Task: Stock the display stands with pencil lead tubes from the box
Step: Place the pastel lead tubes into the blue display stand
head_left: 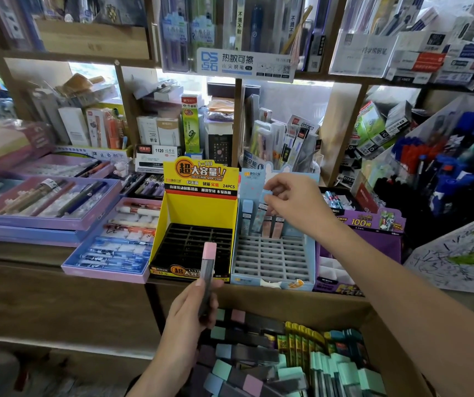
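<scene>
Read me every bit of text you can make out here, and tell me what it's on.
"超大容量!!": yellow display stand
"1=10": same stand
"24PCS": same stand
"热敏可擦": blue shelf sign
"1120": white box
"G-5": green box
"100根": purple display stand
Other packaging print is too small or blurred to read.

Yellow stand (201, 209) reads "24PCS"; purple stand (373, 223) "100"; white box (158, 152) "1120".
</scene>
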Demonstrator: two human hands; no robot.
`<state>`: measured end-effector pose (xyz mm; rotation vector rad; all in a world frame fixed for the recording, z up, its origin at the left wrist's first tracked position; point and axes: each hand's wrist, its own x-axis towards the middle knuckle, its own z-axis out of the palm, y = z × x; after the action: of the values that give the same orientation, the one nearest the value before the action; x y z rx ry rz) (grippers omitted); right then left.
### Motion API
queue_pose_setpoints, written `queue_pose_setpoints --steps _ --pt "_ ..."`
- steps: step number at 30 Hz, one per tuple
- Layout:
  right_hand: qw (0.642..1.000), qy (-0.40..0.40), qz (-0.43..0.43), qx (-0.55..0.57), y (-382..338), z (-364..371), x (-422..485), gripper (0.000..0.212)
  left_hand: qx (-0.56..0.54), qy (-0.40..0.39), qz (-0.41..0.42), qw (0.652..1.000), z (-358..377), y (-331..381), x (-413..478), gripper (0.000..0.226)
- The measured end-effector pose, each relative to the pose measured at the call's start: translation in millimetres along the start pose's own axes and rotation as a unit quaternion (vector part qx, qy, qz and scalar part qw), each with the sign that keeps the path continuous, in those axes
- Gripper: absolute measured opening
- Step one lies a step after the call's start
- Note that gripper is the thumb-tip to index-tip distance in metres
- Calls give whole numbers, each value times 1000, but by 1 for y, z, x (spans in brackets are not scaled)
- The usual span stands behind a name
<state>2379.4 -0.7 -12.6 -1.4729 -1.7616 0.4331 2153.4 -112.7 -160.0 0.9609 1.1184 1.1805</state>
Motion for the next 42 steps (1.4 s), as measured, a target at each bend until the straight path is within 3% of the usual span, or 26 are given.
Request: queue_pose_setpoints --steps 13,17,23,30,33,38,42 --pt "997 -40 1 -69 10 10 10 12 -8 -18 2 1000 -2 -2 4 50" --pt "993 -41 -35 -103 13 14 12 11 -7 -21 4 1000 -2 -1 4 45" --pt "972 -39 -103 -207 18 22 11 17 -3 -26 7 1000 -2 1 3 37" --pt "949 -51 -114 -289 18 28 7 26 -40 -31 11 999 -1 3 3 32" --pt "961 -49 -104 -251 19 27 4 24 -31 -48 27 998 0 3 1 30" --pt "998 26 -39 -43 20 13 -26 24 -18 -50 42 998 3 5 -1 19" --pt "1000 4 -2 31 31 -1 -78 16 -19 -54 57 997 8 10 0 21"
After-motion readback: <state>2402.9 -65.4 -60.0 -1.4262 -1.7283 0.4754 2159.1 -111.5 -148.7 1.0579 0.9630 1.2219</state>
